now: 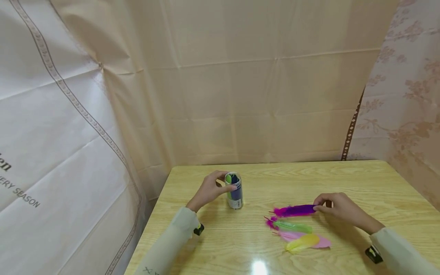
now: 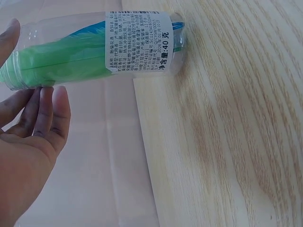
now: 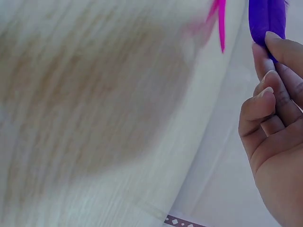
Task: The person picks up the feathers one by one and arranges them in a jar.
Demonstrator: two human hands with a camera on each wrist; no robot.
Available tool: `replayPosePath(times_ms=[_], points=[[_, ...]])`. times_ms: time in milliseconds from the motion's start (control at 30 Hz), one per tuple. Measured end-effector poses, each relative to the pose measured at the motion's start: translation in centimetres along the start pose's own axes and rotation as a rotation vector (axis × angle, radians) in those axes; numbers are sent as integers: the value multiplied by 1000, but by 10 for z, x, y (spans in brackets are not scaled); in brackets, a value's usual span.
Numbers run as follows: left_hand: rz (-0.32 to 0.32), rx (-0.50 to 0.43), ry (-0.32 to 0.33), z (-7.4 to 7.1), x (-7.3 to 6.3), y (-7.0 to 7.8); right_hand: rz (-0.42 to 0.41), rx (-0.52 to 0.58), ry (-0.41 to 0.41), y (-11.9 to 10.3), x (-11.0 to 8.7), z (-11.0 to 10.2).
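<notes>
Head view: purple feather [image 1: 297, 211] extends leftward from right hand [image 1: 338, 206], which pinches its end; left hand [image 1: 210, 190] grips jar [image 1: 235, 195].

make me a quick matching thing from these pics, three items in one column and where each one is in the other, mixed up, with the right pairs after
Column one
1. jar
2. purple feather
3. yellow feather

Column two
A. lying partly over the pink feather
B. held near its top by the left hand
C. pinched at one end by the right hand

Pairs: 1-B, 2-C, 3-A
</notes>
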State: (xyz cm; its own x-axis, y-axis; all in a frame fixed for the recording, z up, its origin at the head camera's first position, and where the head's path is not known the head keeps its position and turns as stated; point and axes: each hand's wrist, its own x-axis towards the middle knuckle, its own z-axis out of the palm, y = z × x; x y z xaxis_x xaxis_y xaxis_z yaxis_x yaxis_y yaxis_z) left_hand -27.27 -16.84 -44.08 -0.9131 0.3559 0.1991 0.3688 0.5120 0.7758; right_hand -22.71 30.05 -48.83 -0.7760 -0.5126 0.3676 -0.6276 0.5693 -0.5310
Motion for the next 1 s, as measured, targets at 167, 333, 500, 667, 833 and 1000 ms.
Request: replayPosePath(times_ms=[167, 333, 500, 667, 833, 1000], points=[[7, 3, -4, 0, 0, -1, 41, 12, 38, -3, 2, -6], [9, 3, -5, 1, 0, -1, 67, 5, 69, -5, 5, -8], [11, 0, 0, 1, -1, 0, 75, -2, 86, -7, 7, -8], [10, -4, 1, 1, -1, 0, 61, -9, 96, -9, 11, -9], [8, -7, 4, 1, -1, -1, 56, -20, 108, -12, 16, -8], [8, -9, 5, 1, 0, 0, 53, -37, 127, -14, 21, -7]])
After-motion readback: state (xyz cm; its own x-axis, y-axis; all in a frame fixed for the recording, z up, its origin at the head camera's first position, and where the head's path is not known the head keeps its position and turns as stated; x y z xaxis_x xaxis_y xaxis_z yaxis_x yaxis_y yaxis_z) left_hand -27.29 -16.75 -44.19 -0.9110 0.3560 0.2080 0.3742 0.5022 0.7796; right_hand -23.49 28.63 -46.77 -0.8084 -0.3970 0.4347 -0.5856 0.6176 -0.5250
